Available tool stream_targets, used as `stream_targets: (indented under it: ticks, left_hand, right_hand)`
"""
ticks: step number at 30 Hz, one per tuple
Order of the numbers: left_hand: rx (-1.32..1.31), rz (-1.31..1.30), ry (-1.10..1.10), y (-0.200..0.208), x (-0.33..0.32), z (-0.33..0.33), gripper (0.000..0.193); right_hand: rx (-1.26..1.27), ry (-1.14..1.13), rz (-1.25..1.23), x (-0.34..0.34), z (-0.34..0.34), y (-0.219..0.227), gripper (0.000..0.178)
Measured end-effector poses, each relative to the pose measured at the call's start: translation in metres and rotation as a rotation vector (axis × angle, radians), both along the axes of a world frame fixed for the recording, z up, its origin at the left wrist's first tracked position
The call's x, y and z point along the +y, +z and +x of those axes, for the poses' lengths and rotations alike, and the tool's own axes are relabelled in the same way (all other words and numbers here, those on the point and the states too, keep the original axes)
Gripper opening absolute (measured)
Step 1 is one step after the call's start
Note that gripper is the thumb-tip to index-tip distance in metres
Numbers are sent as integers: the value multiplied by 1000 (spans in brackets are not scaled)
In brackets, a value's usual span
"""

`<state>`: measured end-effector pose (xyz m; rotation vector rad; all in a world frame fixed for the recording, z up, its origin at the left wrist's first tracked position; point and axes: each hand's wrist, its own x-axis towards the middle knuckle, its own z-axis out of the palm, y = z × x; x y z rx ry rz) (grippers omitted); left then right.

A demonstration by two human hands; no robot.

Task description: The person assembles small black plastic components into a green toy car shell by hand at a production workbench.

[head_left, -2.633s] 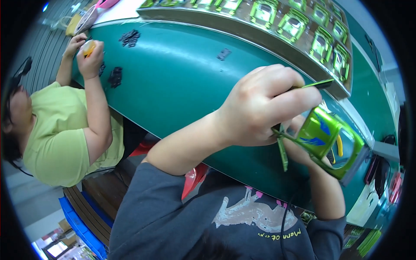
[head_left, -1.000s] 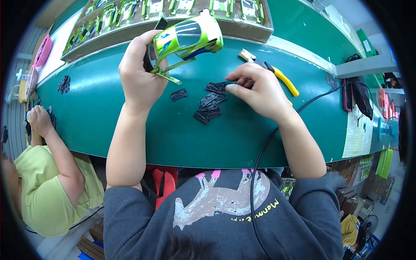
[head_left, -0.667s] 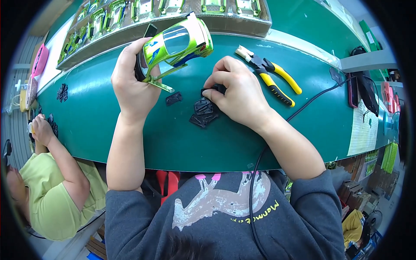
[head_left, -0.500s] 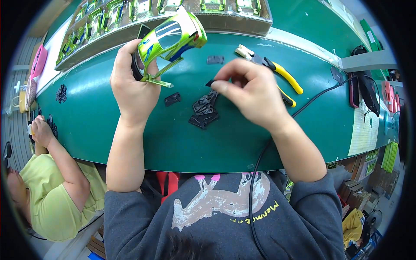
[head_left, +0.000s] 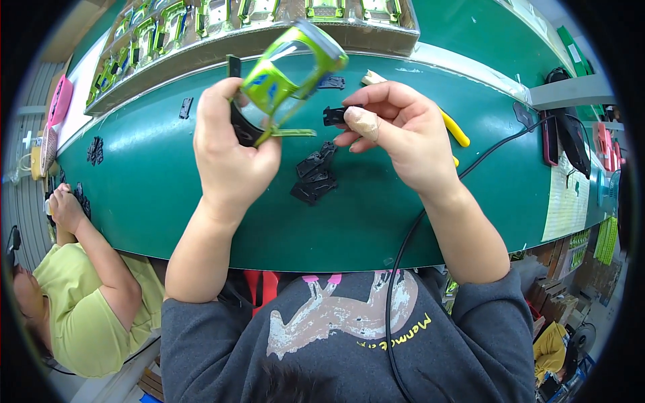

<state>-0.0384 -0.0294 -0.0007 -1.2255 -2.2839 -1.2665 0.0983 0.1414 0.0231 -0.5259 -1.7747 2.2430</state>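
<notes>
My left hand (head_left: 232,141) is closed around the black end of a bright green plastic toy car body shell (head_left: 272,84), which is tilted and slightly blurred. A small flat black plastic part (head_left: 333,116) is pinched between the thumb and fingers of my right hand (head_left: 406,127), just right of the shell. The thumb has a tan wrapping on it. Below and between my hands lies a pile of similar black plastic parts (head_left: 314,176). One more black part (head_left: 332,82) lies beyond the held one, partly covered by the shell.
Yellow-handled pliers (head_left: 454,127) lie behind my right hand, mostly hidden. A cardboard tray (head_left: 336,37) of green shells stands at the back. A black cable (head_left: 484,153) crosses the green table at right. At far left, a co-worker's hand (head_left: 67,207) is near black parts (head_left: 95,150).
My left hand has moved right with the shell, turning it. My right hand has lifted the black part up from above the pile, and more of it shows now.
</notes>
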Motion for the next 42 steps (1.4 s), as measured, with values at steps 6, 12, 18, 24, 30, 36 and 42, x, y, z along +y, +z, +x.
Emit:
stream_targets:
  ticks: [6,12,18,24,30,36,42]
  left_hand:
    - [193,8,-78,0,5,7,49]
    - [198,48,-104,1,7,15,50]
    - [212,46,-119,0,8,15,51]
    - [211,49,-135,1,8,18,50]
    - [198,54,-132,1,7,19,49]
    - [162,17,-76,2,5,19,49]
    - [50,6,-78,3,4,22,48]
  right_hand:
    - [53,-8,111,-16,5,-3,14]
    - [65,4,12,-16,6,-8,16]
    - [1,31,-50,-15,7,-5,18]
    - [-95,93,-25,-7,7,3,18]
    - [-122,134,16,-8,8,4,16]
    - [294,131,755,-9,7,-6,18]
    - [369,63,994,-16,4,-8,24]
